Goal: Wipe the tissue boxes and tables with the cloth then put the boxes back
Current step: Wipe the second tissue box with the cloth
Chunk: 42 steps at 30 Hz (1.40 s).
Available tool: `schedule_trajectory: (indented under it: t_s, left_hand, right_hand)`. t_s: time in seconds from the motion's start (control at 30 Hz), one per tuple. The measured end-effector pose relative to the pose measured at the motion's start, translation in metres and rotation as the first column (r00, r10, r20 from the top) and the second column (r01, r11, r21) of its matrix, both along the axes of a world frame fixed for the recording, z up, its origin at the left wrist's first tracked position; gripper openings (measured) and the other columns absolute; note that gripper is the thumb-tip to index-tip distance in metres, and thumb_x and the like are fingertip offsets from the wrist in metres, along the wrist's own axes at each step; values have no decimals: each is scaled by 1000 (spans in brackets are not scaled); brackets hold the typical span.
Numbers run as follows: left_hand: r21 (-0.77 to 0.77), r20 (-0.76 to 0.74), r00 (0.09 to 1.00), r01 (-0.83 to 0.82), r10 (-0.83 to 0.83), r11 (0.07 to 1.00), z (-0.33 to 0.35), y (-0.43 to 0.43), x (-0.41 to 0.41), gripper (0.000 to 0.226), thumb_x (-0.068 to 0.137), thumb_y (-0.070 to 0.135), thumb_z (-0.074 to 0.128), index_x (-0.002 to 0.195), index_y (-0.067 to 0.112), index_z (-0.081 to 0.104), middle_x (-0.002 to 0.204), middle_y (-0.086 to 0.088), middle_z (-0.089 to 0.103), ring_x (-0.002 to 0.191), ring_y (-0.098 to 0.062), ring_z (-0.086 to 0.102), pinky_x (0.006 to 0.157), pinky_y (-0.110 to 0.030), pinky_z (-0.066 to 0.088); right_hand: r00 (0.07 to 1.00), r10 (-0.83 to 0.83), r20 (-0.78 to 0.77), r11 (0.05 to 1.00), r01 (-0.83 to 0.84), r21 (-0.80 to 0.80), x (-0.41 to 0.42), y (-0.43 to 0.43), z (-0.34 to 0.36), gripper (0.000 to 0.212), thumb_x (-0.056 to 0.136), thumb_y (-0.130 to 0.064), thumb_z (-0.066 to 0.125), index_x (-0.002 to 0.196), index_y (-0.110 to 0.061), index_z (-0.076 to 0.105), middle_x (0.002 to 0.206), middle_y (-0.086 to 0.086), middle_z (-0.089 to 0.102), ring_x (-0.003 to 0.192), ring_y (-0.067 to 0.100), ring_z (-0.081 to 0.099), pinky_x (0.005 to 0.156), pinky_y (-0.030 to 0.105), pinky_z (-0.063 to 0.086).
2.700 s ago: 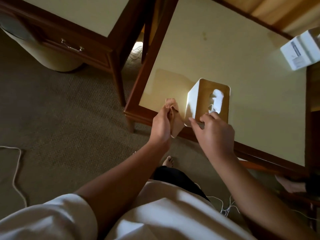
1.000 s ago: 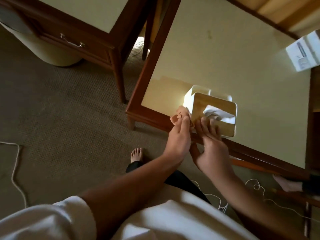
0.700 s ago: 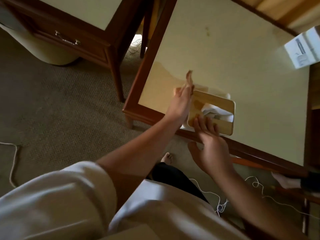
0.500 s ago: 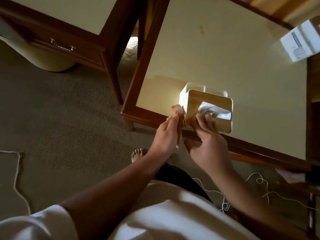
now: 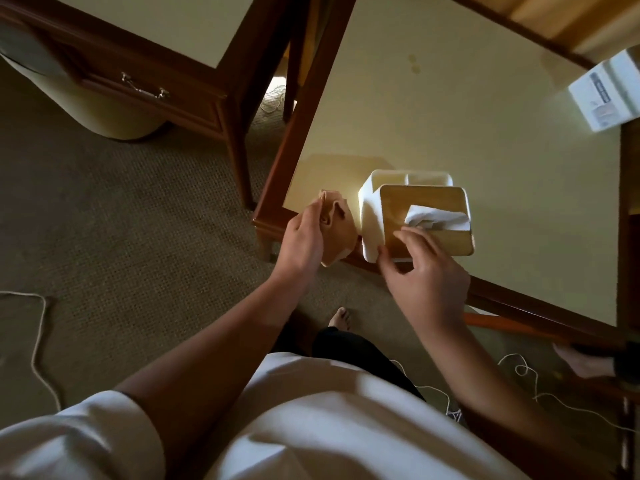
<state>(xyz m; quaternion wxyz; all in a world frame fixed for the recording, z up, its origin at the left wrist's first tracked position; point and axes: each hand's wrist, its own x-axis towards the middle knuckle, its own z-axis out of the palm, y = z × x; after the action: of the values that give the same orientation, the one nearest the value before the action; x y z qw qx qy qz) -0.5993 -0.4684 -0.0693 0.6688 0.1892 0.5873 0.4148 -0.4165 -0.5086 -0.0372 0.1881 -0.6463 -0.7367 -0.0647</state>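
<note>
While half a second ago the cloth was pressed flat against the left wall of the tissue box, the left hand (image 5: 304,242) has now drawn it off; the cloth (image 5: 341,233) sits bunched in that hand's grip, fingers curled round it, just beside the box with a narrow gap showing. The tissue box (image 5: 372,216) has stayed at the near edge of the table (image 5: 304,143), its near corner over the wooden rim, a tissue poking from its wooden lid (image 5: 429,206); the right hand (image 5: 427,277) keeps it steady, its grip pinching the near end, fingers laid on the lid and thumb against the near corner. The pull-back reads as the end of one stroke on that wall, probably a pause to turn the cloth or move to another face; the tabletop itself, the second box (image 5: 609,91) at the far right corner and the putting back all look still to do.
</note>
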Motion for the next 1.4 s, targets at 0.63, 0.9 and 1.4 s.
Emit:
schedule_trajectory:
  t_s: [0.63,0.9,1.4]
  left_hand:
    - [147,48,998,36,-44,988,11,-4,12,59,108,57,39,146,15,58,132,-13,70,124,-20,68,107,-45,56]
    - [82,-122,949,302,-291,950,14,-36,42,53,110,51,36,122,13,72,101,-5,74,94,-19,71,80,-35,55]
    - [48,-79,976,209,-204,977,16,-24,64,39,111,44,40,99,22,70,84,6,67,76,-8,62,69,-29,51]
  right_hand:
    - [998,61,-16,949,-63,-309,-15,-21,0,63,94,-8,61,150,11,40,160,27,37,151,42,33,120,53,37]
    - [990,60,-132,924,-105,-368,13,-29,-19,75,96,-35,50,158,4,31,167,22,25,158,37,15,125,59,23]
    - [984,76,-163,849,-149,-507,31,-24,-3,98,83,-4,75,163,-3,19,172,12,11,158,9,-15,129,50,14]
